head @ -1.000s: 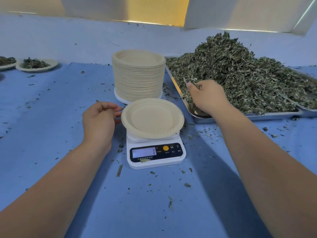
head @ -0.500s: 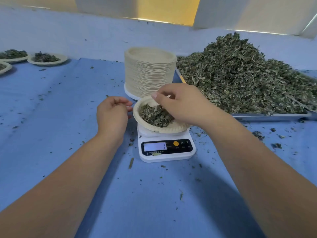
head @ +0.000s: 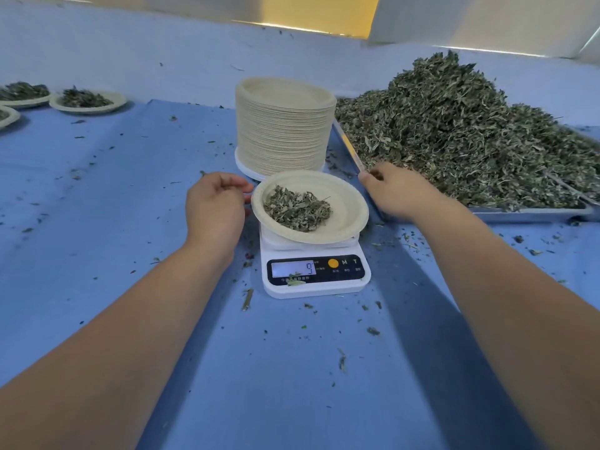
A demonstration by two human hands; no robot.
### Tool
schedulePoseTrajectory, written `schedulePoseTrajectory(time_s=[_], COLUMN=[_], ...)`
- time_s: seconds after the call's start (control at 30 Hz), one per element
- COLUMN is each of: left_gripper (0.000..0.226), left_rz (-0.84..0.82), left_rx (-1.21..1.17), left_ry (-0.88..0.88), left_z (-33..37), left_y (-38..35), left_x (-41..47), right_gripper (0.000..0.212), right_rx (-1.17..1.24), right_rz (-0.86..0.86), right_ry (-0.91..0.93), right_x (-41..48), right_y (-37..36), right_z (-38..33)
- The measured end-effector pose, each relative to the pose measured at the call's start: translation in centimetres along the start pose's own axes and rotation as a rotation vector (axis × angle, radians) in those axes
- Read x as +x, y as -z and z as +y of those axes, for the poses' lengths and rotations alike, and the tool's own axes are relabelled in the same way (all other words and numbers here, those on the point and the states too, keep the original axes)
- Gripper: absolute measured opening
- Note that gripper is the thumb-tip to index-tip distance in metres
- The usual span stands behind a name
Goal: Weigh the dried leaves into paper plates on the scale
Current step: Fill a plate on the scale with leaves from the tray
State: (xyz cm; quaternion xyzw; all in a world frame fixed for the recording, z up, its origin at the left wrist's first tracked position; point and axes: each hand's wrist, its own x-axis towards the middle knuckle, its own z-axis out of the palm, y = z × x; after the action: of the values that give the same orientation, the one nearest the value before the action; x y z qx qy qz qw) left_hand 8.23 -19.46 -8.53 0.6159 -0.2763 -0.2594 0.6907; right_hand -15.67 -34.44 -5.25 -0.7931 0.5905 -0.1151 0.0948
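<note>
One plate on the scale: a paper plate [head: 352, 211] sits on the scale [head: 324, 287], a small mound of dried leaves [head: 297, 209] in its middle. The readout [head: 293, 268] shows what looks like a 9, with a leaf scrap over its lower edge.
Step in hand: I judge this portion is part-filled and being topped up toward its target weight.
Left hand [head: 216, 207]: just left of the scale, fingers loosely curled, tips right at the plate's left rim. I see nothing held, and I can't tell if it touches.
Right hand [head: 394, 193]: right of the scale and slightly behind it, at the near corner of the metal tray [head: 526, 214], fingers bent down at the edge of the leaf heap [head: 454, 134]. Whether it has leaves pinched, I cannot tell.
Next move: I'd bring small pinches from the heap over the plate and drop them at its centre, watching the readout.
Edges: the plate overhangs the scale's platform all round, so a knock on its rim could tip it. The tray's raised lip lies between heap and scale.
Open room: the plate stack [head: 284, 125] stands close behind the scale. Filled plates [head: 87, 100] sit far left and behind. Blue cloth [head: 97, 222] with scattered crumbs stretches left and in front.
</note>
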Motion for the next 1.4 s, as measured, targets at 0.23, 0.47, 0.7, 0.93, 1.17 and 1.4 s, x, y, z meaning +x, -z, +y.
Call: schedulePoseTrajectory(time_s=[0.23, 0.47, 0.7, 0.93, 1.17, 1.4], left_gripper=[0.033, 0.033, 0.032, 0.032, 0.033, 0.033], left_rz=[-0.017, -0.020, -0.030, -0.026, -0.027, -0.030], left_rx=[0.013, 0.012, -0.003, -0.004, -0.012, -0.016], left_ry=[-0.007, -0.004, -0.001, -0.003, -0.006, -0.011], left_z=[-0.2, -0.3, -0.2, -0.3, -0.3, -0.3], left_y=[0.0, 0.0, 0.0, 0.1, 0.1, 0.1], left_x=[0.3, 0.3, 0.3, 0.4, 0.4, 0.4], right_gripper=[0.072, 0.059, 0.050, 0.052, 0.053, 0.055], right_rx=[0.000, -0.114, -0.169, -0.008, 0.123, 0.020], right_rz=[-0.198, -0.013, 0.079, 0.119, 0.292, 0.248], right_ry=[0.019, 0.054, 0.014, -0.004, 0.020, 0.015], right_x=[1.5, 0.7, -1.6, -0.8, 0.3, 1.5], right_y=[0.6, 0.5, -0.6, 1.0, 1.8, 1.6], right_z=[-0.7, -0.7, -0.3, 0.9, 0.5, -0.5])
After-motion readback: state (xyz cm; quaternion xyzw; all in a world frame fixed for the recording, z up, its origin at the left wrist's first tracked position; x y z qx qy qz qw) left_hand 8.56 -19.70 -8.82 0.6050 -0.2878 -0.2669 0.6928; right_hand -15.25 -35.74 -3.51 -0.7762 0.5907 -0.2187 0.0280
